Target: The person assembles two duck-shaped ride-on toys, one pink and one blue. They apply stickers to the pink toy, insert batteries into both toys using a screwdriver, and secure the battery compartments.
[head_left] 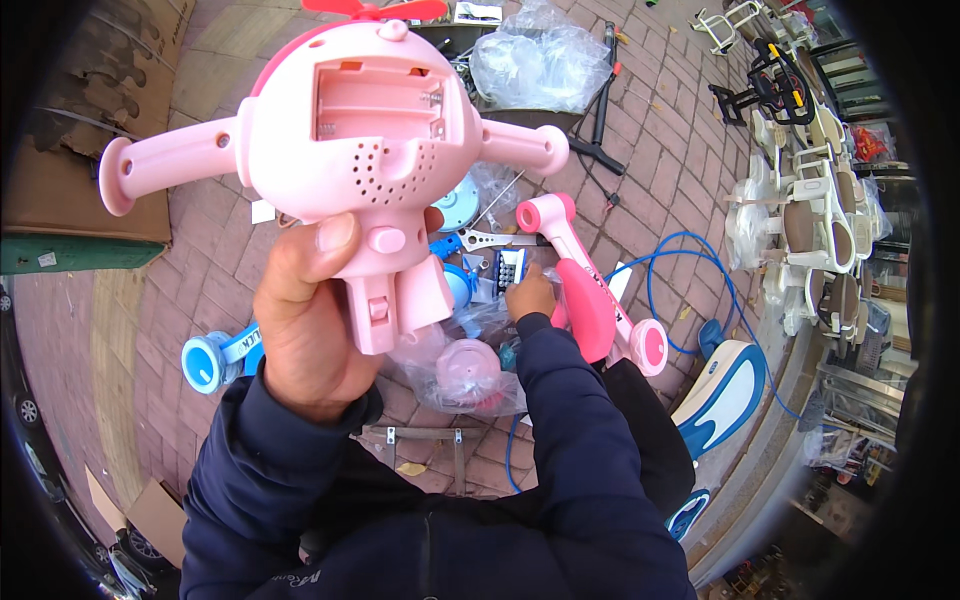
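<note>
**Pink plastic toy head held up in my left hand, right hand down among the parts**

Pink plastic fills the upper middle of my view: my left hand (305, 320) is closed around the stem of a pink toy head (365, 135), thumb pressed on the front of the stem, holding it raised and near the camera. Its back faces me, showing an open battery compartment (375, 100) with no cover on it and a patch of small speaker holes below. Two pink handlebar stubs stick out to either side, and a red propeller (375, 8) sits at its top edge.

My right hand (530, 293) is low, reaching down to the brick paving (680, 150). It rests among small parts, just beside a small dark packet (510, 268) and touching or nearly touching a pink frame piece (580, 290) that ends in a pink wheel (648, 347). I cannot tell whether those fingers are closed on anything; they curl away from me.

Near that hand lie a flat metal wrench (490, 240), a clear plastic bag with a pink round part inside (465, 375), and a blue cable (690, 270) looping across the bricks. A blue wheel (203, 362) lies at lower left, a blue and white seat part (725, 390) at right, and a crumpled clear bag (540, 65) farther off. Flattened cardboard (90, 150) lies at left.
</note>
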Demonstrator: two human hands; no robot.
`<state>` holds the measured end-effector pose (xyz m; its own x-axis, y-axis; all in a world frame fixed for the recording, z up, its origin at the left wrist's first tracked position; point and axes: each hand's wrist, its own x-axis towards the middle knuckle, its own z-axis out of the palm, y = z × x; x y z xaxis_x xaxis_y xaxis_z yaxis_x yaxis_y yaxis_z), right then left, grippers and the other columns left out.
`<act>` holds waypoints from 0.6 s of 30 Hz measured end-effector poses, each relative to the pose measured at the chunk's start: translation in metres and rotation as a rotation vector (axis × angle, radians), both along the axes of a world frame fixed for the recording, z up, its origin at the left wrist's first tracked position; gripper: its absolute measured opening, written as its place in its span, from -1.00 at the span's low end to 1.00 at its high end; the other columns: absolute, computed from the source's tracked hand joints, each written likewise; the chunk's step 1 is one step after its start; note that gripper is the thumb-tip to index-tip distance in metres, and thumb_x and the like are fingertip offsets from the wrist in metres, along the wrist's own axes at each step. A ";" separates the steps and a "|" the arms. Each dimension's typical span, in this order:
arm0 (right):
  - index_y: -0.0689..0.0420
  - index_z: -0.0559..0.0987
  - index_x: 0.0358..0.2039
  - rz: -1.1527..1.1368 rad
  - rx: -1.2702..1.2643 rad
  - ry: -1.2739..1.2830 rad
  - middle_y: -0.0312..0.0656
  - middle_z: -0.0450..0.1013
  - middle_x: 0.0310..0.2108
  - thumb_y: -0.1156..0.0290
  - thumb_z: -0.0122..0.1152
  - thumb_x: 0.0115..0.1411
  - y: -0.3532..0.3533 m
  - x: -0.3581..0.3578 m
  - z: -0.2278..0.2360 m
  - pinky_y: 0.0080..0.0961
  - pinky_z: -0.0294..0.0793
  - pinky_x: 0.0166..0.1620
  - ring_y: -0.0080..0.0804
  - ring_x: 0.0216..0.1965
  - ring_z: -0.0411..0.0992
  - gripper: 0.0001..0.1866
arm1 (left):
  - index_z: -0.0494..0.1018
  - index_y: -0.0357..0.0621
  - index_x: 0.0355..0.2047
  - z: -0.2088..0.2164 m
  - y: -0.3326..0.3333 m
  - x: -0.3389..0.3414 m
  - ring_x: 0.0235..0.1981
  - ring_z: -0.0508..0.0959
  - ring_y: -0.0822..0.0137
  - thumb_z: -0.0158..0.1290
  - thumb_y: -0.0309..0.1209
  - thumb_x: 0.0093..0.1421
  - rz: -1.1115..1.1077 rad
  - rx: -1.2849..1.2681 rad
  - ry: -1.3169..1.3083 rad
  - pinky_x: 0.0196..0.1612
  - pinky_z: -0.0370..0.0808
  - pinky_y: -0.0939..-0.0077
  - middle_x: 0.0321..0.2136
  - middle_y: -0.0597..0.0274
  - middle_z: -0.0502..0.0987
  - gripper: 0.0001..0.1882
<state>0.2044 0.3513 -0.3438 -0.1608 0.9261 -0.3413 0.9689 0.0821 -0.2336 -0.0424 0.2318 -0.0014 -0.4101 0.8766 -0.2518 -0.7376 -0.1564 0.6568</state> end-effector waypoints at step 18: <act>0.20 0.72 -0.28 0.211 -0.124 -0.296 0.04 0.62 -0.08 0.27 0.20 0.24 -0.004 -0.003 -0.050 -0.17 0.62 -0.04 -0.04 -0.06 0.62 -0.73 | 0.35 -0.36 0.24 -0.003 0.005 0.007 -0.11 0.68 0.11 0.24 0.01 0.12 -0.011 -0.073 0.047 -0.14 0.70 0.30 -0.04 -0.22 0.60 -0.17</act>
<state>0.2011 0.3475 -0.3936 -0.2209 0.8321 -0.5087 0.9608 0.2752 0.0330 -0.0353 0.2364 -0.0049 -0.4135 0.8609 -0.2965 -0.7074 -0.0987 0.6999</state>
